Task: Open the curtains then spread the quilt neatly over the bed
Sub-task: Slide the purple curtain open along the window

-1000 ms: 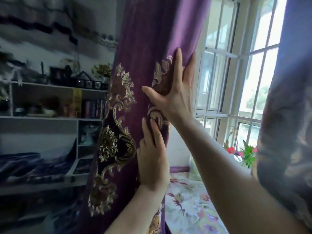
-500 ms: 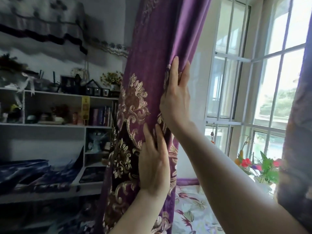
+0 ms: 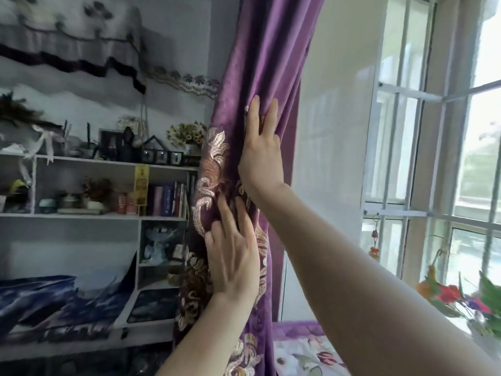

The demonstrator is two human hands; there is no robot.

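A purple curtain (image 3: 265, 58) with gold embroidery hangs gathered into a narrow bundle at the middle of the view, left of the window (image 3: 433, 158). My right hand (image 3: 260, 153) lies high on the bundle, fingers pointing up and pressed into its folds, thumb hidden. My left hand (image 3: 233, 256) rests lower on the embroidered part, fingers spread upward, thumb hidden behind the fabric. Both hands hold the bundle toward the left. Floral bedding (image 3: 306, 354) with a purple band shows at the bottom, under my right forearm.
A white wall shelf (image 3: 108, 215) with books, frames and ornaments stands left of the curtain. Dark blue fabric (image 3: 54, 302) lies below it. A white wall strip separates curtain and barred window. Artificial flowers (image 3: 458, 297) sit on the sill at lower right.
The curtain bundle has been pushed further left and gathered tighter, uncovering more wall and window. My right hand flattened onto it. The right-hand curtain has left the view.
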